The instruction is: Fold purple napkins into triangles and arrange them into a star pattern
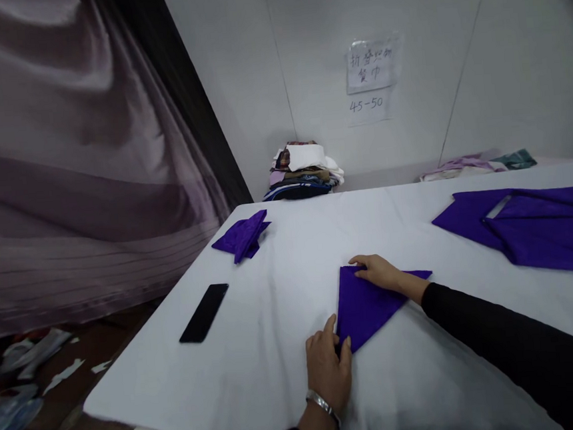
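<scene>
A purple cloth napkin, folded into a triangle, lies flat on the white table in front of me. My left hand is at its near left corner, with thumb and forefinger on the cloth's edges. At the far edge, my right hand has its fingers curled on the fabric near the upper left corner. Part of that edge is hidden under the right hand and wrist. To the far left stands a purple napkin folded into a pointed shape. More purple cloth lies loosely spread at the right.
A black phone rests on the table to the left. Stacked folded fabrics and other cloths are beyond the far edge. A curtain hangs at left; handwritten paper signs are on the wall.
</scene>
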Motion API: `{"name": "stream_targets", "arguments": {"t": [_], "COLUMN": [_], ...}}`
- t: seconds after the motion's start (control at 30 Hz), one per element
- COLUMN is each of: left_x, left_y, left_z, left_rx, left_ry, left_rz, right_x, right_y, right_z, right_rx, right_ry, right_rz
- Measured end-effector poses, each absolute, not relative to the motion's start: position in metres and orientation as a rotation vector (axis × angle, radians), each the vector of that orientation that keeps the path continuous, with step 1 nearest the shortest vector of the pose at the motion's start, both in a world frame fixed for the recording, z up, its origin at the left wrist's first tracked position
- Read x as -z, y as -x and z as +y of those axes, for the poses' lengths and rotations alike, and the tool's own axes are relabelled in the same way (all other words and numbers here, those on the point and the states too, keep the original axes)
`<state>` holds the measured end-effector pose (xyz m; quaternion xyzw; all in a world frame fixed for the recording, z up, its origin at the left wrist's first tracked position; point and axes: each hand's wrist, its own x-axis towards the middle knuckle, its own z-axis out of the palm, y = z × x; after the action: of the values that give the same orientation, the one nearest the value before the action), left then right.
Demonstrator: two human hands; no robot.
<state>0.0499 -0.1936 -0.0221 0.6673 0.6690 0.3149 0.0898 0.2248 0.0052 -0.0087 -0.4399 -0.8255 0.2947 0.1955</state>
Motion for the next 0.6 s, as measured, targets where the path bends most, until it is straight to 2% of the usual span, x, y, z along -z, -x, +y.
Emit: {"name": "stream_targets", "arguments": {"t": [0.43, 0.6], "left_x": [0.021, 0.013], "left_y": [-0.048, -0.050], "left_z": [-0.191, -0.192], "left_rx": [-0.823, -0.637], "left_ry": [-2.014, -2.041], "left_rz": [2.060, 2.121], "right_x": [0.016, 0.025], "right_y": [-0.217, -0.220], "right_z": [0.000, 0.000], "right_rx": [-0.601, -0.494], "right_ry": [1.237, 1.164], "right_rz": [-2.363, -2.376]}}
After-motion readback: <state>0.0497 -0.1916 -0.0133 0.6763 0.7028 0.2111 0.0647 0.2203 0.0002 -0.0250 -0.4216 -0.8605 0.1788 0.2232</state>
